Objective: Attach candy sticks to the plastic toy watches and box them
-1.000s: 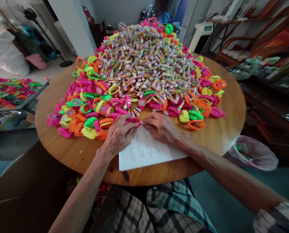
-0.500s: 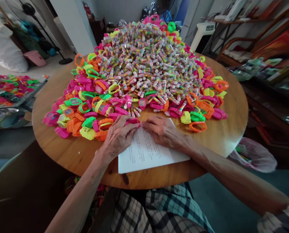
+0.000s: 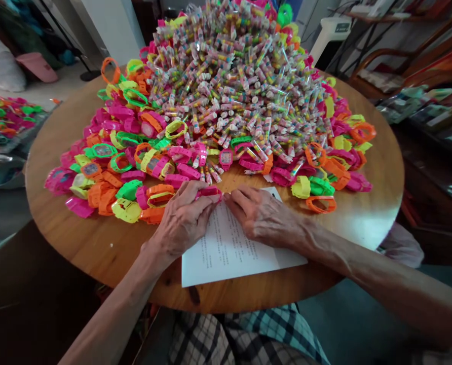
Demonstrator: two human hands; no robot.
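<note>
Between thumb and fingers, my left hand (image 3: pixel 184 215) holds a pink toy watch (image 3: pixel 210 192) over the top of a printed paper sheet (image 3: pixel 229 253). My right hand (image 3: pixel 258 210) is close beside the watch's right end, its fingers bent and pressed together. Whatever its fingertips pinch is too small to make out. A few candy rolls in clear wrappers (image 3: pixel 212 174) lie just beyond the watch. Behind them rises a big heap of wrapped candy rolls (image 3: pixel 226 86), ringed by pink, orange, green and yellow toy watches (image 3: pixel 129 190).
All this rests on a round wooden table (image 3: pixel 77 253). To the left, a tray (image 3: pixel 9 144) holds more coloured toy watches. A pink bin (image 3: pixel 39 67) stands on the floor behind it. At the right are a wooden armchair (image 3: pixel 401 56) and a plastic bag (image 3: pixel 403 246).
The view has tilted down and come closer to the table. Both hands keep nearly the same place by the pink toy watch, which stays in the left hand.
</note>
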